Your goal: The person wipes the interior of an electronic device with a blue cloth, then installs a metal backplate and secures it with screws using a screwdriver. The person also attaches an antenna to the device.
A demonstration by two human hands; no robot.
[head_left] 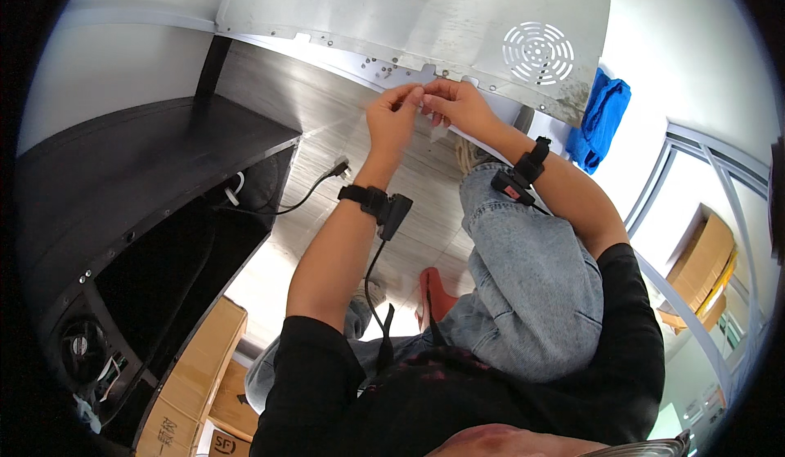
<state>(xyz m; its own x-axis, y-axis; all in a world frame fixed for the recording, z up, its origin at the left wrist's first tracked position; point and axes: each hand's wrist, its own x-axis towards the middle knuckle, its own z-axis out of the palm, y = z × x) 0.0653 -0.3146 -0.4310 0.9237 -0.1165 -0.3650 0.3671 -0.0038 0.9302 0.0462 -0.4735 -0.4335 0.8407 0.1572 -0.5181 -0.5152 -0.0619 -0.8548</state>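
Note:
My left hand (392,117) and my right hand (463,107) meet fingertip to fingertip, both pinched closed. Whatever lies between the fingers is too small to make out. Just beyond them is the folded edge of a large silvery metal panel (368,11), which has a round slotted vent (538,52) at its right. Several small screws (380,69) lie scattered on a pale surface along that edge, to the left of my fingers. Below my right fingers shows a small whitish, translucent scrap (439,132).
A black open-fronted cabinet (139,146) fills the left side, with a black plug cord (315,185) hanging out. Cardboard boxes (192,375) stand below it. A blue cloth (601,120) lies beside the panel's right end. At right is a metal frame (654,179) with another carton (702,261).

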